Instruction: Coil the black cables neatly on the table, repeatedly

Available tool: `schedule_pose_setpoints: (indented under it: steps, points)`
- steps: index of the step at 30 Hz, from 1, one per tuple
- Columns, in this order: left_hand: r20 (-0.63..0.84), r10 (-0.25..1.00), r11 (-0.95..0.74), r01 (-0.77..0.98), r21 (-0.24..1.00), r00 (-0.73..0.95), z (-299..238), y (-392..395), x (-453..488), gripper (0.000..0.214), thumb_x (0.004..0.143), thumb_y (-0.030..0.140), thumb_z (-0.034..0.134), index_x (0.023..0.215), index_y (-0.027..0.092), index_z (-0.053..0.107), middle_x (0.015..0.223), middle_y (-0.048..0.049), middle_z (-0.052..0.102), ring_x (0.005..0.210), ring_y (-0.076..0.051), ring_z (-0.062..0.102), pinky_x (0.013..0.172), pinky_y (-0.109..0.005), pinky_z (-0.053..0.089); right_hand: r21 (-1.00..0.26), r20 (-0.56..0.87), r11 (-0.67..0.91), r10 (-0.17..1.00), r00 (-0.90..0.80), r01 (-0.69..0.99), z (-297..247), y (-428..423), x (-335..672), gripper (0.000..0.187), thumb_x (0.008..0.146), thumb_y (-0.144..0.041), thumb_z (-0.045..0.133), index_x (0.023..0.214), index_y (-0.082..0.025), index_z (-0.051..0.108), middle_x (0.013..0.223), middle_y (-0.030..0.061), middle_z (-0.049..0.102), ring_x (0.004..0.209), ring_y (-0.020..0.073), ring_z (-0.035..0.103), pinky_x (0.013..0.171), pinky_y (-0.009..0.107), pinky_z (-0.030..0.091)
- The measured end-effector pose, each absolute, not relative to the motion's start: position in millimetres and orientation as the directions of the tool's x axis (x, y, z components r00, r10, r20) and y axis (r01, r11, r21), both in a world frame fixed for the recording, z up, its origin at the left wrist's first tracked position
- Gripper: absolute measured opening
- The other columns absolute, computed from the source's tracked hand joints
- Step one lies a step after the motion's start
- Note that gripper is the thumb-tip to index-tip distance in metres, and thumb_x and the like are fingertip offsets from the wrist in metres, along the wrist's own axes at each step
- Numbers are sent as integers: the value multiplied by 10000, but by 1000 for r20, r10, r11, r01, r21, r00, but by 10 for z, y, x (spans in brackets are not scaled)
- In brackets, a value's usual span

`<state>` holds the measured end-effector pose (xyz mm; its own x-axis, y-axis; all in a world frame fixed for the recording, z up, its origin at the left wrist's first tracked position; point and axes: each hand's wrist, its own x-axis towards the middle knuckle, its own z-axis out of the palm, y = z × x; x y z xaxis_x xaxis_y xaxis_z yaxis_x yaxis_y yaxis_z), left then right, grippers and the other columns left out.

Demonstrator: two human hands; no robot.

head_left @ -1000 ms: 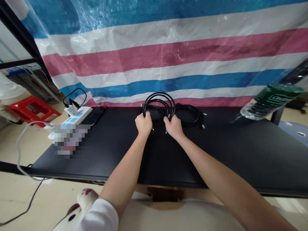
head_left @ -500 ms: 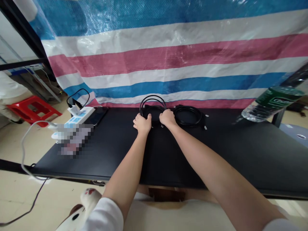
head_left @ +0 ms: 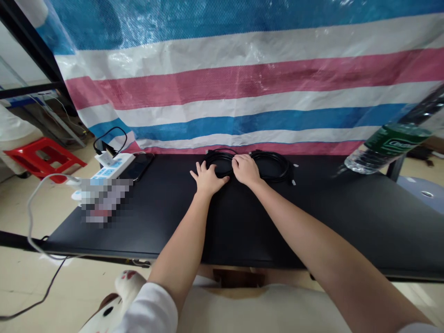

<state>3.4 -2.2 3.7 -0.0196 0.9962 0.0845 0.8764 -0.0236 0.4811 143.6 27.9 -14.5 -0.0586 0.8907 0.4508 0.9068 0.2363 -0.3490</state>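
Near the back of the black table (head_left: 173, 222), a coiled black cable (head_left: 221, 155) lies flat. My left hand (head_left: 208, 179) is over its left front part, with fingers spread and thumb stretched to the right. My right hand (head_left: 246, 169) is at the coil's right side, fingers together and curled over the edge; the fingertips are partly hidden. Just right of that hand lies a second coiled black cable (head_left: 285, 165), with small white tips at its right end.
A white power strip (head_left: 116, 164) with plugs and a dark phone (head_left: 141, 166) occupy the table's left side. A plastic bottle (head_left: 378, 148) with a green label stands at the right. A striped sheet (head_left: 236, 88) hangs behind; a red stool (head_left: 45, 157) is on the floor.
The near coil's raised loops have come down flat onto the table. My left hand has let go and spread its fingers. My right hand stays at the coil's right side.
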Motion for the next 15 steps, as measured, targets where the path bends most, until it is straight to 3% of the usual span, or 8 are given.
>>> schedule_pose_setpoints:
  steps: [4,8,11,15]
  points:
    - [152,984,-153,879,452,93,18,-13,39,233,808,292,637,1018,329,732,1472,-42,490,1447,-331,272,1129,-623,197,-347,576,387,807,-132,854,-240,236,1678,290,889,-286,449,964,-214,719,1181,89,693,1179,260,583,1010,457,444]
    - [177,970,-230,877,422,168,13,-11,45,303,841,168,542,1004,316,750,1296,-60,643,1310,-295,469,1087,-585,271,-354,692,413,719,-62,839,-313,133,1900,276,876,-317,460,899,-212,714,1050,95,729,1087,255,626,976,443,462]
    - [173,970,-228,881,414,170,10,-14,42,358,841,121,482,1024,267,753,1192,-91,695,1189,-280,565,1051,-541,318,-366,758,346,650,61,864,-345,70,2084,258,858,-315,459,775,-213,681,871,101,723,928,254,645,916,434,477]
    - [183,950,-309,851,425,254,-19,-18,46,453,842,109,448,1203,261,674,1199,-89,692,1167,-253,582,1038,-497,330,-476,734,81,586,345,876,-367,41,2366,227,814,-307,464,700,-205,631,753,113,665,790,263,592,851,465,469]
